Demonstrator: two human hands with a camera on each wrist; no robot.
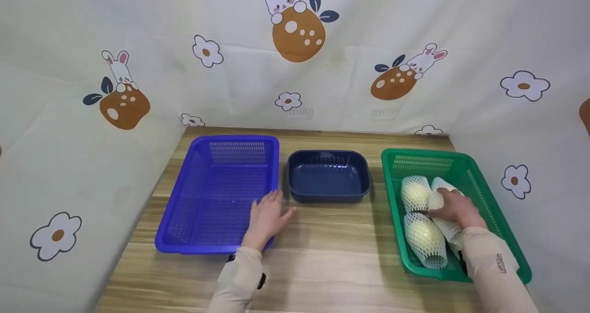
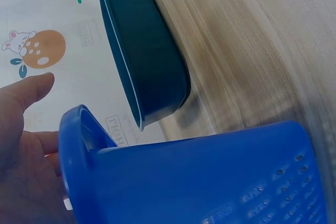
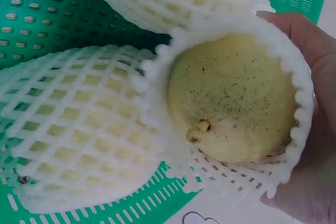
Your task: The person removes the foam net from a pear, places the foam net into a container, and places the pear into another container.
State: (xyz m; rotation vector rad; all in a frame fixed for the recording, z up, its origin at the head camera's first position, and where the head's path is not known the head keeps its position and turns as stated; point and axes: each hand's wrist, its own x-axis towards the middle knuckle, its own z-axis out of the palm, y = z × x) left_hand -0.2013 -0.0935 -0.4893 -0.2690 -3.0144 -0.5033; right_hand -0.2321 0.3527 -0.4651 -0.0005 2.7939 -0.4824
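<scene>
- Fruit (image 3: 233, 95): rounded, yellow, speckled, in soft foam net (image 3: 303, 98), inside the green basket (image 1: 421, 163).
- Right hand (image 1: 458, 209): fingers curled round it.
- Left hand (image 1: 268, 215): fingers loosely extended at the perforated blue basket (image 1: 226, 193), left of the green basket.

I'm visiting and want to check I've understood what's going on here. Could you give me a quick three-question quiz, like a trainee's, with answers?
1. Multiple choice: where is the dark blue dish?
a) between the blue basket and the green basket
b) inside the blue basket
c) inside the green basket
2. True or false: the left hand is inside the green basket.
3. In a few words: what is wrapped around the fruit that the right hand holds?

Key:
1. a
2. False; the left hand is at the blue basket.
3. White foam netting.
</scene>
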